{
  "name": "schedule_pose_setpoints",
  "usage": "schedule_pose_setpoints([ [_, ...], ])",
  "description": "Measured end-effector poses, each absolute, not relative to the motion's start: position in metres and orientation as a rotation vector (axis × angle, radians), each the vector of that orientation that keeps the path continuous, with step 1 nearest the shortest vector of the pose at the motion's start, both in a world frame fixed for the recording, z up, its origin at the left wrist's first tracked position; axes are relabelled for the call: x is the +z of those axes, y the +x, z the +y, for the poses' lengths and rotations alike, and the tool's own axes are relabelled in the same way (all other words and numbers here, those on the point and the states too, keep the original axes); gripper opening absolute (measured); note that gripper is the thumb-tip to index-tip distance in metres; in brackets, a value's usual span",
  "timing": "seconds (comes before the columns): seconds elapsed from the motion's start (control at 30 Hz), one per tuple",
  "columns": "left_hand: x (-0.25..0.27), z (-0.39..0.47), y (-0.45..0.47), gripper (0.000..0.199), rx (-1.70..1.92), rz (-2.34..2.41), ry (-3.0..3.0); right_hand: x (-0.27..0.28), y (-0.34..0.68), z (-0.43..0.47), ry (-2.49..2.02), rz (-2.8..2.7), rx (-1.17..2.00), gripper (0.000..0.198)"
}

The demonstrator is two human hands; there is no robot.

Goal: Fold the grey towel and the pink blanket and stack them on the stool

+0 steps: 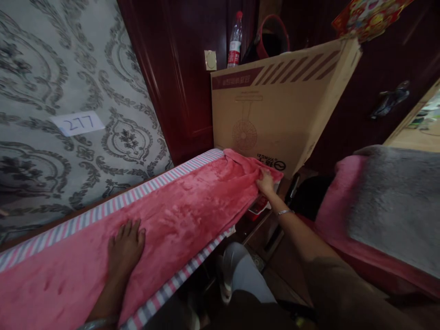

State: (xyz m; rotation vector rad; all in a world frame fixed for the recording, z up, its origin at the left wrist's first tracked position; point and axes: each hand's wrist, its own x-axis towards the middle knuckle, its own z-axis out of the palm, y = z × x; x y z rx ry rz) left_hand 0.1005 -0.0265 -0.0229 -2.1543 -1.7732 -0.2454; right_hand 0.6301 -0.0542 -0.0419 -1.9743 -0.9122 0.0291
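A long pink plush cover [178,201] lies over a narrow bench with a striped cloth [144,188] showing along both edges. My left hand [127,243] rests flat on the plush, its fingers a little spread. At the far end my right hand [265,183] grips the plush cover near its corner, the fingers closed on the fabric. Folds run through the plush beside that hand. Part of the fingertips is hidden in the cloth.
A large cardboard box [268,110] stands behind the bench's far end, with a plastic bottle [235,43] at its back left. On the right is a seat with a grey plush cover [395,201]. Patterned wallpaper [85,68] borders the left side.
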Motion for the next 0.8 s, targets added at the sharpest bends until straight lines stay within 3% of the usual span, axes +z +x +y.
schedule_pose_setpoints([
  [0.37, -0.021, -0.025, 0.1, 0.058, -0.232, -1.766, -2.18, -0.042, 0.649, -0.04, -1.979, -0.793, 0.071, 0.074],
  [0.57, -0.021, -0.025, 0.101, 0.058, -0.237, -1.781, -2.18, -0.035, 0.651, -0.044, -1.902, -0.877, -0.131, 0.08],
  [0.8, -0.019, -0.027, 0.102, 0.057, -0.229, -1.763, -2.169, -0.061, 0.654, -0.053, -2.082, -0.71, 0.009, 0.07],
])
